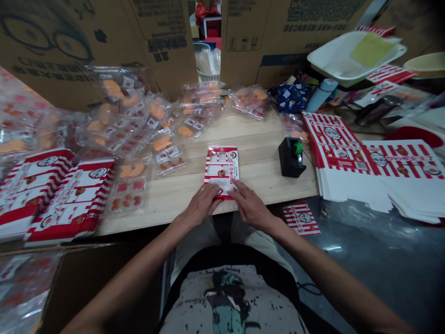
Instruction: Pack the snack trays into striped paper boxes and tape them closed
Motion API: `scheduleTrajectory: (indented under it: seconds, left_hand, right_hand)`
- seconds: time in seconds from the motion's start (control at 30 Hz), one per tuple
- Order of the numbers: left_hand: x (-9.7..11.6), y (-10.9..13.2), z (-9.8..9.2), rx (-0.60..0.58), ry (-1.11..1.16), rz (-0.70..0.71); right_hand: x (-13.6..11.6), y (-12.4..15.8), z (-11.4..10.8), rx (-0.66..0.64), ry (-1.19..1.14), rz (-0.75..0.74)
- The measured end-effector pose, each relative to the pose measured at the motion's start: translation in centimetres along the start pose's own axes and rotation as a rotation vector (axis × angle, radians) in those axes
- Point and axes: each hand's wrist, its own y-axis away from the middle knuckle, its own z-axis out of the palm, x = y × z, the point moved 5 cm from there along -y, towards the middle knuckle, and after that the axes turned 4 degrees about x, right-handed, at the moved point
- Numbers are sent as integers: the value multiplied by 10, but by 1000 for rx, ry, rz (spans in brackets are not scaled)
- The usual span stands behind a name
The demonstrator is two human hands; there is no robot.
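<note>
The person wears a white T-shirt [187, 311] flecked with black splatter, with a teal and black figure [227, 301] printed on the chest. Beyond the print, the T-shirt gives way to a black band [225, 257], then beige trousers [198, 236]. A gold ring [202, 189] sits on one finger of the left hand [200, 206].

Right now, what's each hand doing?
Left hand: open, resting on the red-and-white striped carton blank.
Right hand: open, resting on the same blank.
</note>
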Motion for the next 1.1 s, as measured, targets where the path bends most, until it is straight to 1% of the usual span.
scheduleTrajectory:
  seconds: [0.1,0.17,0.2,0.33,0.4,0.5,0.6,0.67,0.73,0.8,0.87,0.93,1.0,1.03,1.1]
  left_hand:
    - [-1,0,-1,39,-21,1]
    - [-6,1,1,38,-26,-28]
    - [-9,2,3,19,-26,-47]
    - [-18,5,14,-126,-18,-82]
    - [-19,6,15,-159,-22,-72]
    - [-18,7,13,-138,-66,-41]
    - [-15,8,10,-99,-186,56]
    - [-14,6,8,-88,-260,131]
    - [-13,0,3,-64,-272,158]
    - [-15,-8,-4,-12,-231,99]
    - [-17,-14,-13,45,-179,-10]
    - [-21,-14,-19,87,-144,-141]
    - [-25,-9,-22,107,-125,-228]
    - [-25,-5,-20,103,-118,-238]
    - [-24,1,-14,68,-104,-177]
  right_hand:
    - [-5,4,10,-11,59,6]
    - [-7,2,14,-5,73,10]
    - [-7,0,15,-8,74,14]
    - [-7,-8,16,-25,91,23]
    - [-6,-9,15,0,109,-1]
    - [-2,-8,15,58,105,-43]
    - [1,-10,14,75,79,-88]
    - [2,-14,9,79,64,-120]
    - [2,-21,2,96,48,-134]
    - [3,-27,-6,109,41,-126]
    - [6,-29,-10,109,42,-108]
    - [12,-28,-9,104,36,-93]
    - [20,-23,-5,101,19,-89]
    - [24,-21,-2,102,12,-88]
    - [29,-18,1,107,3,-96]
